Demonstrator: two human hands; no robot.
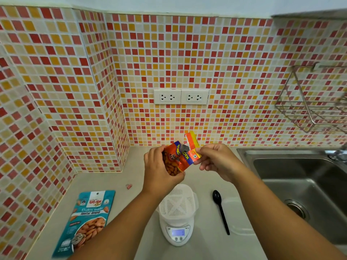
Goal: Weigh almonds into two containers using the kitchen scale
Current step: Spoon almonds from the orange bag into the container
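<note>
Both hands hold a small orange almond packet (180, 156) above the counter, its top strip torn partly away. My left hand (159, 171) wraps the packet's body; my right hand (216, 158) pinches the torn right side. Below them a white kitchen scale (178, 234) with a lit display carries a white slotted container (177, 201). A second, clear container (238, 216) lies to the right of a black spoon (220, 209). A teal bag of roasted almonds (86, 220) lies flat at the left.
A steel sink (300, 177) fills the counter's right side, with a wire rack (315, 102) on the tiled wall above it. A small pink clip (129, 186) lies on the counter behind the teal bag. Two wall sockets (181, 96) sit on the back wall.
</note>
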